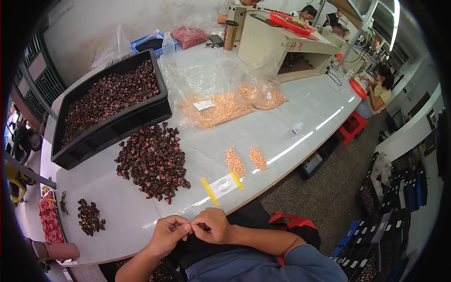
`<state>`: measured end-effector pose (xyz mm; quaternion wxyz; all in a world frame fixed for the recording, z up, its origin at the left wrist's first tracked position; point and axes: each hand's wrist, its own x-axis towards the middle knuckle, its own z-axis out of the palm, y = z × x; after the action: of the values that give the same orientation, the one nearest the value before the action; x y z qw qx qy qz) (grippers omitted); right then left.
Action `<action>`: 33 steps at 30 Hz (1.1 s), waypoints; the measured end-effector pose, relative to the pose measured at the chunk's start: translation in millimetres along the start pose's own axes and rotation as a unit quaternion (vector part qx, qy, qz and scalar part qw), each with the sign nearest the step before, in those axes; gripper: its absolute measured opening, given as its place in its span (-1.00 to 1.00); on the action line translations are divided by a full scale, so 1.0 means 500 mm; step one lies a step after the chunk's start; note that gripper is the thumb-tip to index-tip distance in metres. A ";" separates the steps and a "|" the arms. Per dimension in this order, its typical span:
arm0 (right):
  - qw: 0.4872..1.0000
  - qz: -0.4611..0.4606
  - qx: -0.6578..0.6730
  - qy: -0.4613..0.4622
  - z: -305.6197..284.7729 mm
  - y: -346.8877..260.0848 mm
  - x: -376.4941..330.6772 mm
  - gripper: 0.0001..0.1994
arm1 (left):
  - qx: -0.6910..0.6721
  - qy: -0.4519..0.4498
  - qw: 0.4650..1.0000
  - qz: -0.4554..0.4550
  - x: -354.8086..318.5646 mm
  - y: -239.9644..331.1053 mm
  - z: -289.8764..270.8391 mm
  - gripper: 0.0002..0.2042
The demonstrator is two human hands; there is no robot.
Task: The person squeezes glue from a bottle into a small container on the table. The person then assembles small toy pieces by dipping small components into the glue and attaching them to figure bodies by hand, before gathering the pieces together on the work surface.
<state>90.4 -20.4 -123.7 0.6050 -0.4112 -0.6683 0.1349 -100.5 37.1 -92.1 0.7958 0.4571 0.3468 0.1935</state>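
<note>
My left hand (170, 233) and my right hand (214, 226) meet just off the table's near edge. The fingertips of both are pinched together; whatever lies between them is too small to make out. Beyond my right hand, a white card (215, 187) is fixed down with yellow tape strips, a small clear round piece on it. Two little heaps of copper-coloured parts (235, 162) lie past the card. A large heap of small dark parts with pink-red spots (152, 162) spreads ahead of my left hand. Further left sits a smaller heap of dark parts (90, 217).
A black bin (127, 115) full of dark parts stands at far left. Clear bags of copper-coloured parts (218, 110) lie mid-table. Behind are a blue basket (141, 47), a tumbler (230, 35) and a beige machine (263, 42). Pliers (63, 203) rest near the left edge. Other people sit beyond.
</note>
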 end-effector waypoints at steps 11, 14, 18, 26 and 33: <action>0.990 0.121 0.019 -0.064 -0.030 -0.015 0.020 -0.85 | 0.060 0.035 0.997 0.022 0.012 0.007 -0.009 -0.84; 0.971 0.191 0.058 -0.135 -0.047 -0.016 0.038 -0.87 | 0.117 0.032 0.992 0.018 0.018 0.020 -0.012 -0.84; 0.972 0.136 -0.010 -0.190 -0.060 -0.012 0.048 -0.86 | 0.166 -0.008 0.986 0.001 0.031 0.028 -0.013 -0.85; 0.977 0.071 -0.045 -0.194 -0.061 -0.011 0.044 -0.88 | 0.129 -0.105 0.985 -0.046 0.039 0.014 -0.034 -0.83; 0.978 0.066 -0.053 -0.191 -0.067 -0.014 0.040 -0.87 | 0.117 -0.083 0.988 -0.052 0.037 0.019 -0.021 -0.83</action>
<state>120.0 -21.0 -97.3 0.4334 -0.4529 -0.7490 0.2148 -95.4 59.8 -94.2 0.7719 0.5428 0.3231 0.0713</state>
